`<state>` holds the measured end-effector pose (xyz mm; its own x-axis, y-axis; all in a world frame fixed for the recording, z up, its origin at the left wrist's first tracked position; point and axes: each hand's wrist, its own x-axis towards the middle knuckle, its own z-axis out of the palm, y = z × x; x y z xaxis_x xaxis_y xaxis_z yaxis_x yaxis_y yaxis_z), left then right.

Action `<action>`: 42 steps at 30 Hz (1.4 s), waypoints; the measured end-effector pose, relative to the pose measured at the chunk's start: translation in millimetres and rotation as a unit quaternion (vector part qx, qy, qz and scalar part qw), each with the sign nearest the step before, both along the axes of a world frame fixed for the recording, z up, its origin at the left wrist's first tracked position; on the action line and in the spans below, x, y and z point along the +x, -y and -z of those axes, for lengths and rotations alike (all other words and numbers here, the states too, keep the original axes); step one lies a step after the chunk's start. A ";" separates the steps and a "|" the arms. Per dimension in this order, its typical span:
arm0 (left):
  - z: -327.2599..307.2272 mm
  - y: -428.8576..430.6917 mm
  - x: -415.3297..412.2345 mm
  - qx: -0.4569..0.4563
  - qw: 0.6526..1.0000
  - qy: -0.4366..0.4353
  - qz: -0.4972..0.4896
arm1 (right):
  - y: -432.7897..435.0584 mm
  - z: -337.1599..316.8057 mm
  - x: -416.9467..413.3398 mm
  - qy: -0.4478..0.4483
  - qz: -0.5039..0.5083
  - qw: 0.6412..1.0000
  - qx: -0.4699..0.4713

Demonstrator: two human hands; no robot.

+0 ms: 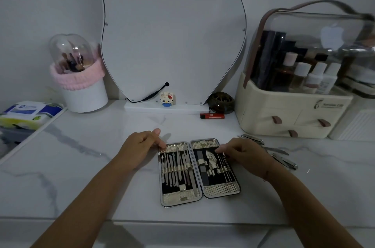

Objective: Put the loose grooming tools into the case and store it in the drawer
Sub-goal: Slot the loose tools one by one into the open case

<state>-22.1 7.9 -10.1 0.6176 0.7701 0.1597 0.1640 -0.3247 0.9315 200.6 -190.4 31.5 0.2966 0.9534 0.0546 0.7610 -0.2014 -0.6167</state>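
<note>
Case [221, 188] lies open flat on marble counter [97, 176], both halves filled with strapped tools. Left hand [140, 146]: curled fingers touch case's far left corner. Right hand [245, 154]: curled fingers over right half's far end. Whether either grips, cannot tell. Loose tools [284, 161] lie just right of right hand, near drawer organiser [284, 110].

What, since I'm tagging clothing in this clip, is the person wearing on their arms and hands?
No sleeves show; both forearms are bare. The left hand and right hand are ungloved. A thin reddish thread sits on the right wrist. I see no rings or watch.
</note>
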 end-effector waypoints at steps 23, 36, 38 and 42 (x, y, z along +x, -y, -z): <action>6.3 -6.4 1.8 -0.033 0.999 0.031 0.000 | 9.0 -3.4 46.4 0.109 0.211 0.970 -0.056; -1.3 0.9 1.1 0.025 1.000 -0.013 -0.015 | -3.1 -7.2 40.9 0.121 0.161 0.978 -0.061; -1.0 0.6 1.1 0.017 1.000 -0.008 -0.012 | -7.5 -6.3 40.5 0.107 0.159 0.980 -0.059; -0.9 1.2 0.8 0.009 1.000 -0.003 -0.015 | -16.2 -6.7 39.3 0.110 0.134 0.982 -0.079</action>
